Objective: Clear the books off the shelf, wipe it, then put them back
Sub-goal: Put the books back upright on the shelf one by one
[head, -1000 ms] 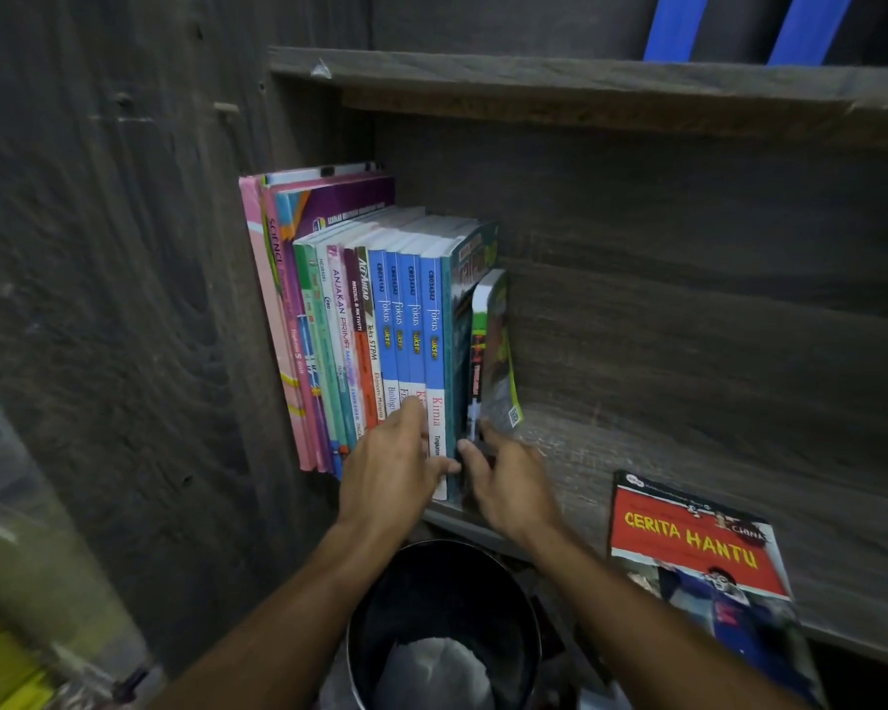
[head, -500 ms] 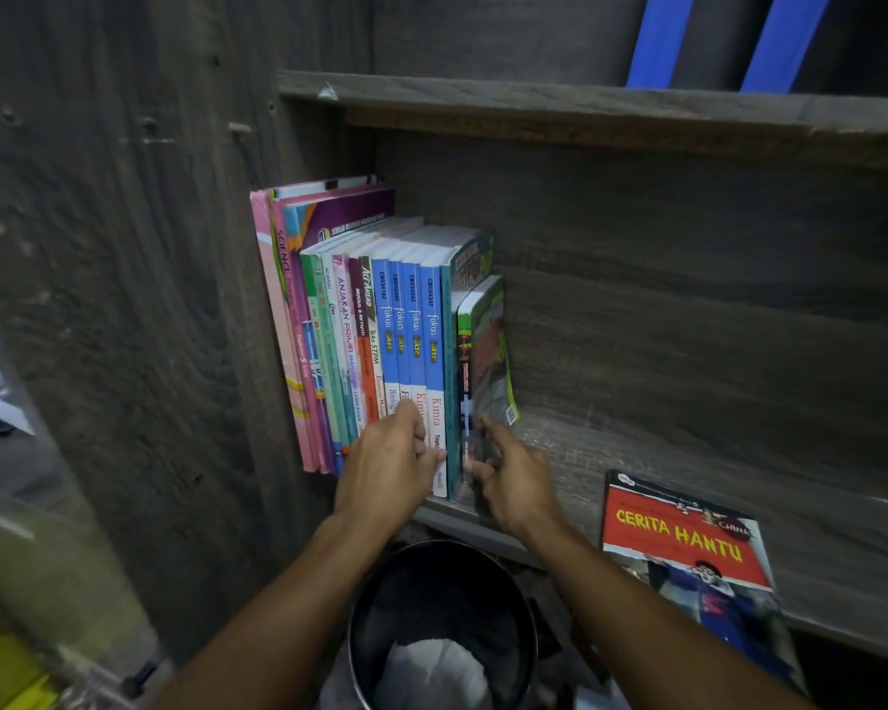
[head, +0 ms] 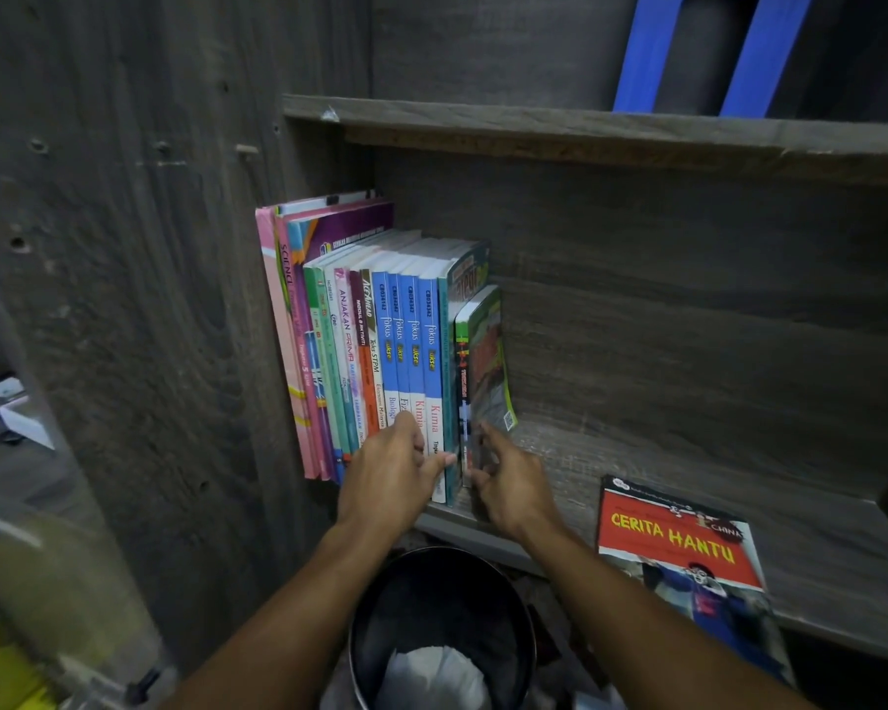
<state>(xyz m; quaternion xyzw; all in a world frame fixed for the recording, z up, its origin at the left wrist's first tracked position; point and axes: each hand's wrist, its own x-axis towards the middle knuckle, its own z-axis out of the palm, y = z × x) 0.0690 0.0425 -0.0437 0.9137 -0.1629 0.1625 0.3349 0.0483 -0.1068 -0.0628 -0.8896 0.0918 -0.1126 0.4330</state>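
A row of upright books (head: pixel 375 345) stands at the left end of the grey wooden shelf (head: pixel 688 484), pink and green spines at the left, several blue spines at the right. A small green paperback (head: pixel 485 361) stands at the row's right end. My left hand (head: pixel 393 474) rests against the lower blue spines, thumb touching a white spine. My right hand (head: pixel 508 479) holds the small paperback's lower edge, fingers on its cover. A red book titled Cerita Hantu (head: pixel 683 561) lies flat on the shelf at the right.
A black bin (head: pixel 442 627) with white crumpled paper inside stands below the shelf, between my forearms. The cabinet's side panel (head: pixel 150 299) rises at the left. An upper shelf board (head: pixel 585 135) runs overhead, with blue strips (head: pixel 647 48) behind it.
The small green paperback has been set straighter against the row. Both hands stay at the books' lower ends, and the view has shifted slightly down.
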